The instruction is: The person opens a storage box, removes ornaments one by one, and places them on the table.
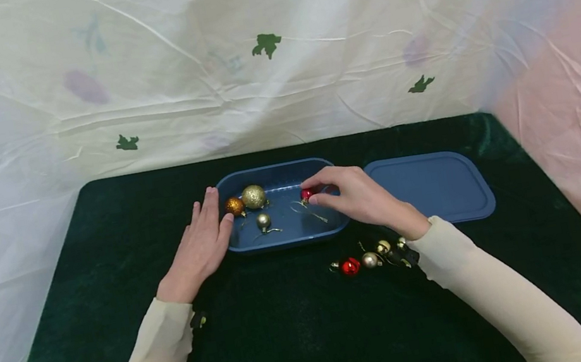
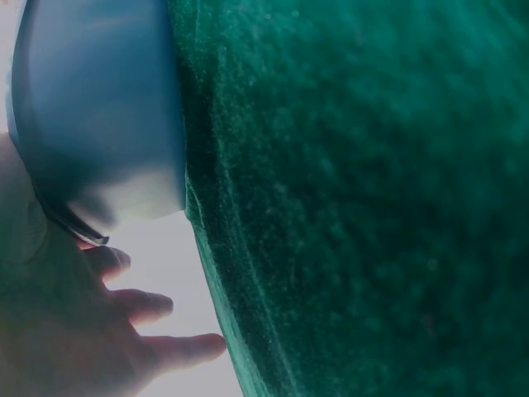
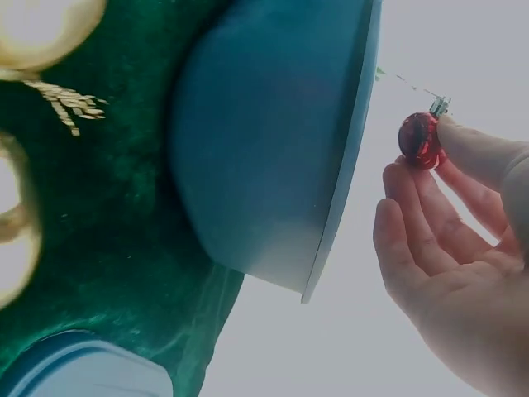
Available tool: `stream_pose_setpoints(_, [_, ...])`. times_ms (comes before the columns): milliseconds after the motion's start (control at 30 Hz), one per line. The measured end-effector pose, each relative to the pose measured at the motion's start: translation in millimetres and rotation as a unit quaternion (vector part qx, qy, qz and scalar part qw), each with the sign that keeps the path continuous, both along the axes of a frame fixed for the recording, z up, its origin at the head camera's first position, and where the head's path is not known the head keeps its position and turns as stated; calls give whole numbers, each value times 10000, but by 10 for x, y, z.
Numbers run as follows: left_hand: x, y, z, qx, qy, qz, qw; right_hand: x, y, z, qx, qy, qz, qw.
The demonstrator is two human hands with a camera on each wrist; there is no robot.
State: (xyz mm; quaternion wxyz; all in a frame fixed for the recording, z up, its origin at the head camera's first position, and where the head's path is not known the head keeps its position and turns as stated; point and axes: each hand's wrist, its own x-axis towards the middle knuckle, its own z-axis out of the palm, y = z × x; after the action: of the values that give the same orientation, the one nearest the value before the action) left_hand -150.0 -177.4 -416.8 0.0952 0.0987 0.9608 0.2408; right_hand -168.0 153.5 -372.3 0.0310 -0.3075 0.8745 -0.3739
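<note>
A blue rectangular container (image 1: 289,242) holds an orange bauble (image 1: 234,206), a glittery gold bauble (image 1: 254,196) and a small pale gold bauble (image 1: 264,221) in its left half. My left hand (image 1: 198,241) rests against the container's left end with its fingers straight. Over the right end of the container, my right hand (image 1: 353,193) pinches a small red bauble (image 3: 420,141) between thumb and fingers, its hanging string trailing below. In the right wrist view the bauble is held above the rim.
A blue lid (image 1: 433,189) lies flat right of the container. In front of it, partly behind the right sleeve, are a red bauble (image 1: 350,266), a pale gold bauble (image 1: 370,260) and a shiny gold bauble (image 1: 383,247). Dark green cloth (image 1: 293,334) covers the table.
</note>
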Motion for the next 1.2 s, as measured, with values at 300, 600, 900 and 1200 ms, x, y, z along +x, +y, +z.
stream_pose_setpoints(300, [-1, -7, -5, 26, -23, -13, 10000, 150, 176, 17, -91, 86, -136, 9998])
stream_pose_setpoints(600, [-6, -21, -3, 13, -39, 2, 10000, 273, 353, 61, -146, 261, -421, 9987])
stream_pose_setpoints(900, [-13, -44, 6, -2, -55, -14, 10000, 390, 488, 91, -187, 369, -657, 9970])
stream_pose_setpoints(1200, [-10, -55, 6, 5, -80, -13, 10000, 511, 633, 78, -119, 404, -856, 9954])
